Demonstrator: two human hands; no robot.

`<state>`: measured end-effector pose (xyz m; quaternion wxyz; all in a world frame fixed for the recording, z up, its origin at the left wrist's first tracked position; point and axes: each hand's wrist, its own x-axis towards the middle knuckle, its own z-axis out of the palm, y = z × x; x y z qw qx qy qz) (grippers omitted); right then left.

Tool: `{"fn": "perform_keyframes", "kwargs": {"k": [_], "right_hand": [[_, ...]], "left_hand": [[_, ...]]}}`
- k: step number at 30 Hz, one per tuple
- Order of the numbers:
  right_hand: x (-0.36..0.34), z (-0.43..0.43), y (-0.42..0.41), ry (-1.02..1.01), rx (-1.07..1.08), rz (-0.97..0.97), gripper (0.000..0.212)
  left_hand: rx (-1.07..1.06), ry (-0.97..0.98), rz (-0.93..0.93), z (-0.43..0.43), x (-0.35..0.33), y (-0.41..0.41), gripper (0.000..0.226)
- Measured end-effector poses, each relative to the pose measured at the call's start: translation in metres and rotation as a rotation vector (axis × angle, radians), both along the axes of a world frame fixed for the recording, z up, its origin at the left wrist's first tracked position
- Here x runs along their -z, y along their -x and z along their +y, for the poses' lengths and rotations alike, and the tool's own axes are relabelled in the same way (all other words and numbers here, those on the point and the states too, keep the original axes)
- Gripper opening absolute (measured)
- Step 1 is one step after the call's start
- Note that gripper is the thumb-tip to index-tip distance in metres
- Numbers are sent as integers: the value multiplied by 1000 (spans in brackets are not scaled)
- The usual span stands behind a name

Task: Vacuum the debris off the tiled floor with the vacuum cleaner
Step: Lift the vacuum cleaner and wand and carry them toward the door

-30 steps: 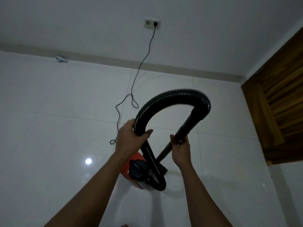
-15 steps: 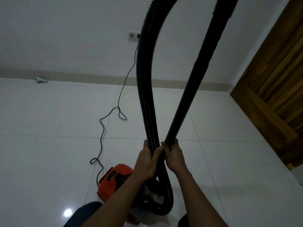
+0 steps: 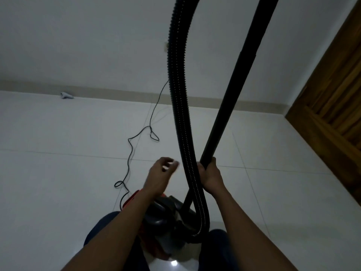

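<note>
the wand is gripped by the right hand; nothing is held by the loosely curled left hand beside the hose. the vacuum cleaner lies below both. unsupported, the hose loop could be toppled.

The floor under me is pale glossy tile with thin grout lines. The vacuum cleaner, red and black, sits on it between my legs. From its left side a thin black cord snakes away over the tiles in loose loops toward the wall. Far beyond the vacuum cleaner, off to its left, a small white thing lies against the skirting. Nearer me than the vacuum cleaner, a light glints on the tile.
</note>
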<state>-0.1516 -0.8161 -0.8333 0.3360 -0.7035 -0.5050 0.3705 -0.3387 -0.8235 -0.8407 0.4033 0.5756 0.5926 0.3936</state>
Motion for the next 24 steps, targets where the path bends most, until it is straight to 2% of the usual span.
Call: {"fn": "perform_keyframes", "kwargs": {"k": [1, 3, 5, 6, 8, 11, 12, 13, 14, 15, 17, 18, 20, 21, 22, 23, 24], "right_hand": [[1, 2, -1, 5, 4, 10, 48], [5, 8, -7, 18, 6, 31, 47], [8, 11, -12, 26, 0, 48, 45], [9, 13, -14, 27, -3, 51, 44], [10, 16, -17, 29, -14, 45, 44], [12, 15, -18, 21, -32, 48, 44], [14, 15, -18, 19, -36, 47, 45], [14, 16, -18, 17, -38, 47, 46], [15, 16, -19, 18, -37, 49, 46], [16, 16, -19, 18, -37, 51, 47], [17, 16, -20, 21, -44, 43, 48], [17, 16, -21, 24, -46, 34, 48], [17, 15, -23, 28, -43, 28, 48], [16, 15, -23, 30, -43, 32, 48], [15, 14, -23, 33, -42, 37, 47], [15, 14, -23, 36, -39, 41, 47], [15, 14, -24, 38, -35, 40, 47]], "left_hand": [[-93, 40, 55, 4, 9, 8, 80], [-218, 195, 324, 13, 32, 26, 84], [-162, 417, 556, 22, 55, 43, 89], [-85, 512, 615, 22, 54, 44, 87], [58, 609, 606, 18, 43, 36, 67], [104, 577, 525, 8, 37, 24, 22], [134, 557, 520, 8, 38, 22, 33], [164, 573, 533, 4, 28, 17, 63], [146, 573, 542, 4, 29, 19, 83], [111, 567, 536, 3, 33, 20, 82], [107, 561, 493, 8, 43, 21, 49], [120, 537, 498, 10, 52, 22, 47], [139, 523, 520, 11, 59, 23, 66], [120, 511, 489, 11, 61, 25, 57], [106, 519, 492, 15, 69, 28, 36], [100, 520, 510, 18, 77, 33, 28], [104, 534, 523, 22, 85, 36, 34]]}}
